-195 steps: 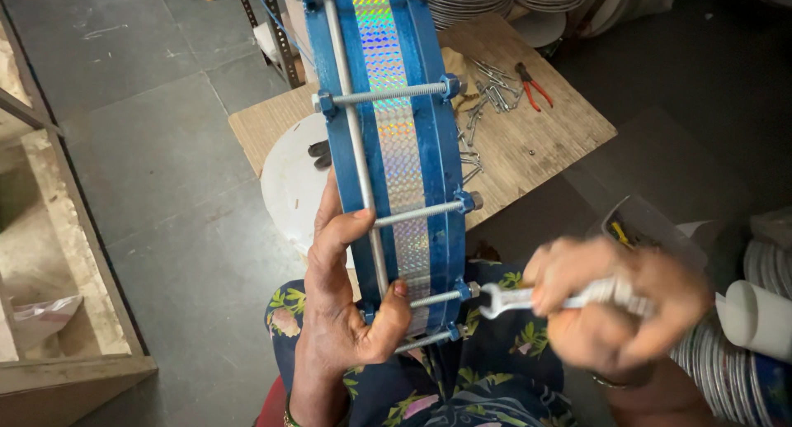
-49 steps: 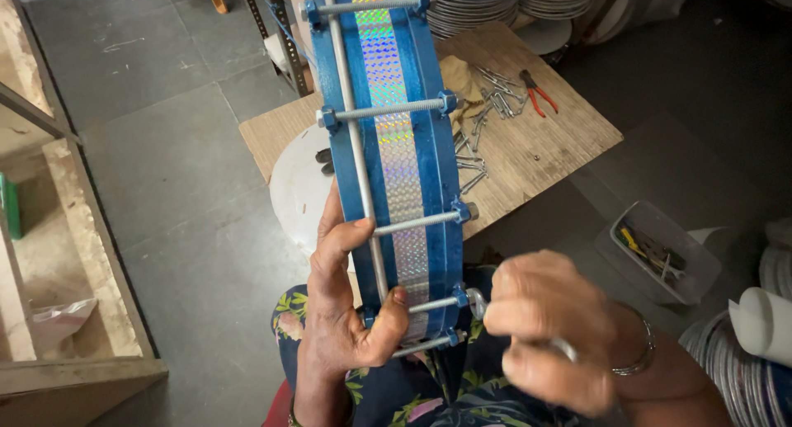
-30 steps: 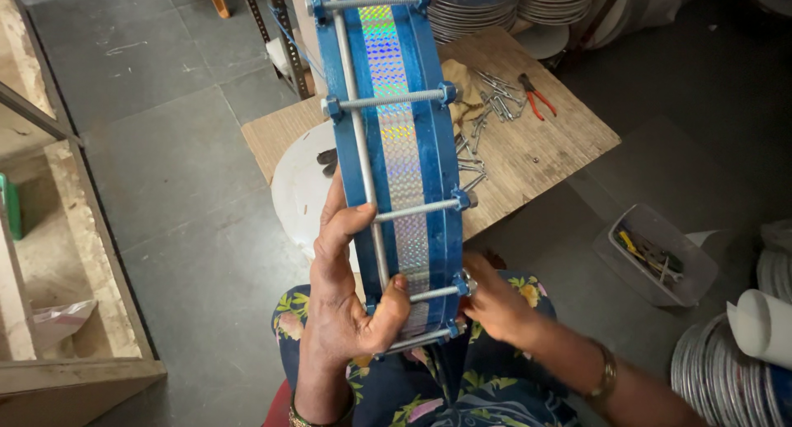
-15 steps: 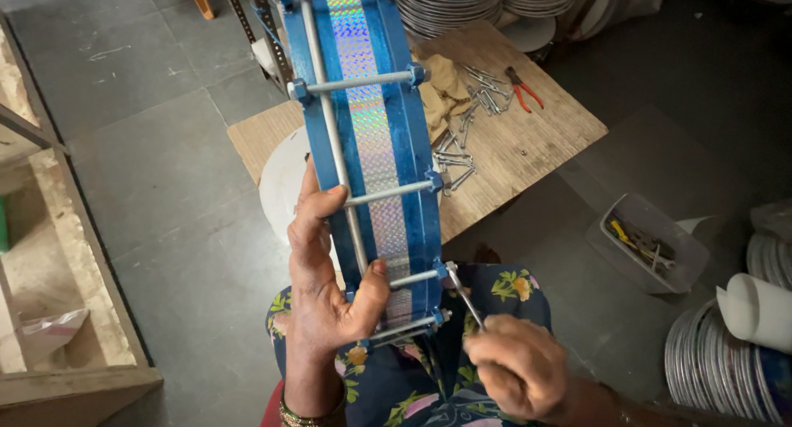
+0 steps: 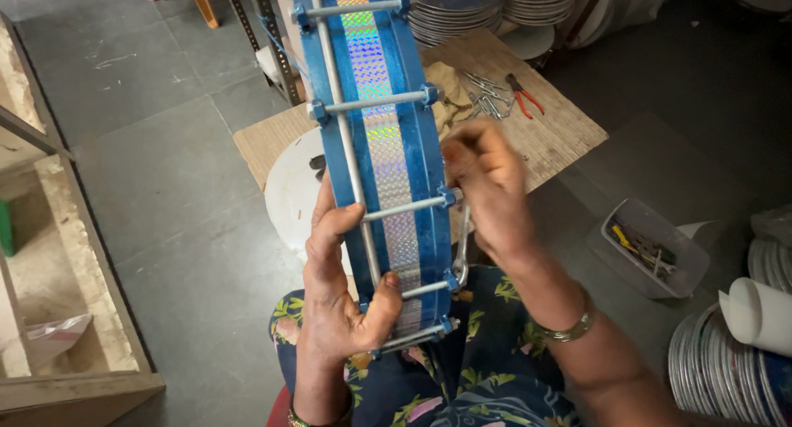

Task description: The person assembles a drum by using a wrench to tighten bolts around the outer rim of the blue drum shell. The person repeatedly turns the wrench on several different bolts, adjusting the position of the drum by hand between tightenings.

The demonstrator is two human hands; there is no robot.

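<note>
Two hands on blue drum frame (image 5: 412, 138) w/ holographic strip: left hand (image 5: 342, 303) grips rim, right hand (image 5: 487, 188) pinches rod.

Single head-worn view, looking steeply down from close above the lap. Blue drum frame (image 5: 375, 146) is filling centre; floor at left, low wooden board (image 5: 544, 122) beyond. No second view sharing anything.

Wooden board (image 5: 569, 130) — pliers (image 5: 525, 94), metal hooks (image 5: 487, 93)
</note>
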